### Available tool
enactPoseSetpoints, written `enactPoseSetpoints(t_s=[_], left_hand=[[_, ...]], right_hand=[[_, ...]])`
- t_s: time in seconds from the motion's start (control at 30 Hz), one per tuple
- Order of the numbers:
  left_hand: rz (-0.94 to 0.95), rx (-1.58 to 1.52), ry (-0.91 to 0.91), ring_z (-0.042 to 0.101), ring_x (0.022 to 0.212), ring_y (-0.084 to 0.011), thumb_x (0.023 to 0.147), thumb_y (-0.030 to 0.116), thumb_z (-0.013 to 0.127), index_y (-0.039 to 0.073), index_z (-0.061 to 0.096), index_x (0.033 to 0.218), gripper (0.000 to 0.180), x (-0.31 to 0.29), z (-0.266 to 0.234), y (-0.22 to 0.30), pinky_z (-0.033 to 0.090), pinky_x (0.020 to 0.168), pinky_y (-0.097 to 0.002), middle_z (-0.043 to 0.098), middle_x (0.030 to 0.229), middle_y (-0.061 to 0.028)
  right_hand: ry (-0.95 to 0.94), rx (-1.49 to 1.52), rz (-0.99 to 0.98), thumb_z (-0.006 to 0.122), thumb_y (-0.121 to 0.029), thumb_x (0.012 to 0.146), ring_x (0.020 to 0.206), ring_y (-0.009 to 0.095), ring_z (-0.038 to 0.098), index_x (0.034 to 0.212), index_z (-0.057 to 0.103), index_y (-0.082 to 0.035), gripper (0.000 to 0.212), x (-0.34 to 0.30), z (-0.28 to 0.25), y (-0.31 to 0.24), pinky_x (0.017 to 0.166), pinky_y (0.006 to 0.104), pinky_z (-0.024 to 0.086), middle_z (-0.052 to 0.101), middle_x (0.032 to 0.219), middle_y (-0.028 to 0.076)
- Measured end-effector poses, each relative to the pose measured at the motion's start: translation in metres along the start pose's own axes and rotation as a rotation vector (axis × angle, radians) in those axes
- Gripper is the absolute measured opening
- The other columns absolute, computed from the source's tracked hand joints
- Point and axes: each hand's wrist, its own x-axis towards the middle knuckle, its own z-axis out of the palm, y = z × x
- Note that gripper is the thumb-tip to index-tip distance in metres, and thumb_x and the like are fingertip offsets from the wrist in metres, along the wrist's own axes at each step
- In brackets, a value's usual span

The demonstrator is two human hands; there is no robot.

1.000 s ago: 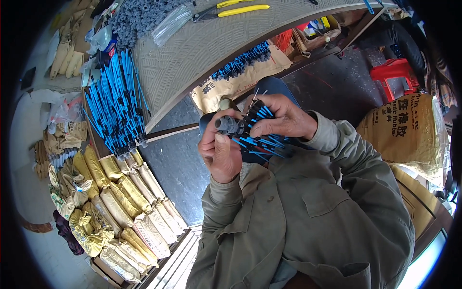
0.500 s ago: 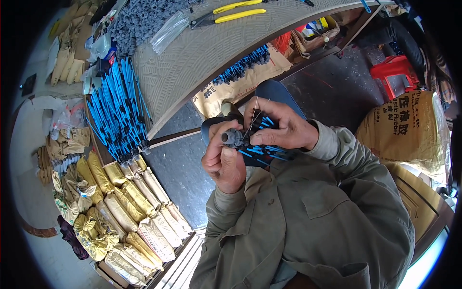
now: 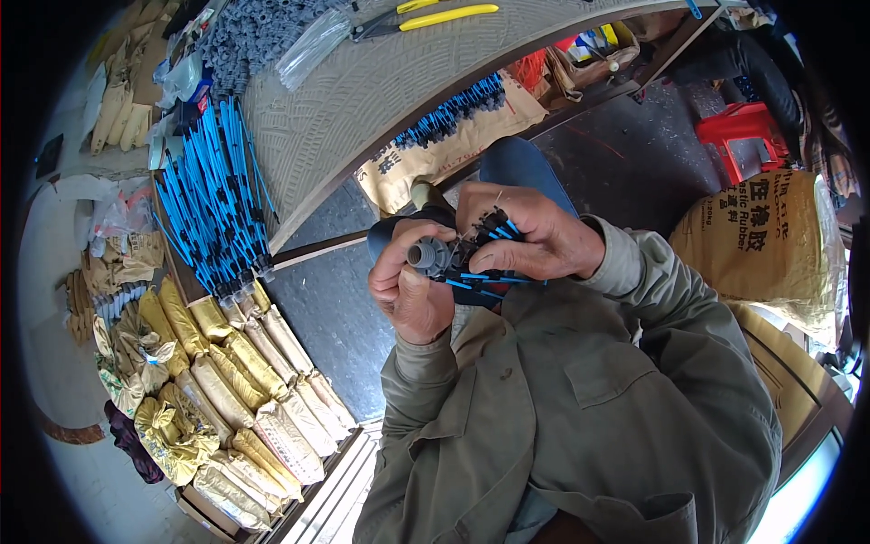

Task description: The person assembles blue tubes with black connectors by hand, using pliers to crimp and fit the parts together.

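The left hand (image 3: pixel 412 295) closes its fingers around a small grey ribbed plastic fitting (image 3: pixel 426 257), near the chest. The right hand (image 3: pixel 526 240) clamps a bundle of thin blue rods with black ends (image 3: pixel 485 272). Far behind lies the woven beige worktop (image 3: pixel 381 82).

Yellow-handled pliers (image 3: pixel 426 14) on workbench (image 3: pixel 362 100); red stool (image 3: pixel 745 136) beyond.

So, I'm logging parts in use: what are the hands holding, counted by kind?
grey fitting, in the left hand: 1
bundle of blue cables, in the right hand: 1
Total: 2
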Motion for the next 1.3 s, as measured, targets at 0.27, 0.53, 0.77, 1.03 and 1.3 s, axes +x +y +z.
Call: enactPoseSetpoints(t_s=[0.27, 0.53, 0.77, 1.03, 1.3], left_hand=[[-0.049, -0.053, -0.214, 0.057, 0.085, -0.0207, 0.083, 0.038, 0.061, -0.009, 0.060, 0.096, 0.049, 0.006, -0.011, 0.000, 0.045, 0.077, -0.0310, 0.059, 0.091, -0.0168], [-0.114, -0.185, -0.421, 0.057, 0.085, -0.0204, 0.082, 0.034, 0.063, -0.008, 0.063, 0.096, 0.044, 0.013, -0.019, 0.000, 0.043, 0.078, -0.0304, 0.060, 0.092, -0.0155], [-0.130, -0.157, -0.420, 0.055, 0.082, -0.0196, 0.081, 0.034, 0.063, -0.006, 0.064, 0.093, 0.042, 0.012, -0.016, 0.007, 0.043, 0.076, -0.0307, 0.060, 0.089, -0.0142], [-0.137, -0.211, -0.472, 0.053, 0.085, -0.0193, 0.081, 0.032, 0.064, -0.004, 0.065, 0.097, 0.040, 0.014, -0.021, 0.003, 0.041, 0.078, -0.0313, 0.061, 0.092, -0.0119], [0.031, -0.128, -0.645, 0.042, 0.100, -0.0236, 0.077, 0.031, 0.067, 0.001, 0.067, 0.097, 0.036, 0.029, -0.016, 0.003, 0.031, 0.091, -0.0383, 0.064, 0.092, -0.0058]], right_hand=[[0.030, 0.041, 0.070, 0.069, -0.009, 0.077, 0.073, 0.021, 0.049, 0.090, 0.051, 0.000, 0.023, -0.007, 0.006, 0.001, 0.064, 0.0316, 0.038, 0.052, 0.081, 0.009], [-0.029, 0.369, 0.113, 0.076, -0.025, 0.072, 0.078, 0.014, 0.046, 0.087, 0.051, -0.002, 0.038, -0.008, 0.007, 0.012, 0.067, 0.0291, 0.035, 0.050, 0.083, 0.005], [-0.023, 0.438, 0.210, 0.077, -0.017, 0.070, 0.074, 0.011, 0.042, 0.085, 0.050, -0.003, 0.034, -0.009, 0.011, 0.004, 0.067, 0.0255, 0.033, 0.046, 0.082, 0.002], [-0.007, 0.428, 0.237, 0.077, -0.014, 0.069, 0.074, 0.011, 0.044, 0.082, 0.052, -0.003, 0.030, -0.005, 0.009, -0.001, 0.066, 0.0256, 0.034, 0.049, 0.080, 0.002], [-0.185, 0.581, 0.428, 0.078, -0.011, 0.066, 0.071, 0.007, 0.049, 0.078, 0.058, -0.001, 0.025, -0.003, -0.007, 0.001, 0.064, 0.0242, 0.038, 0.056, 0.073, 0.000]])
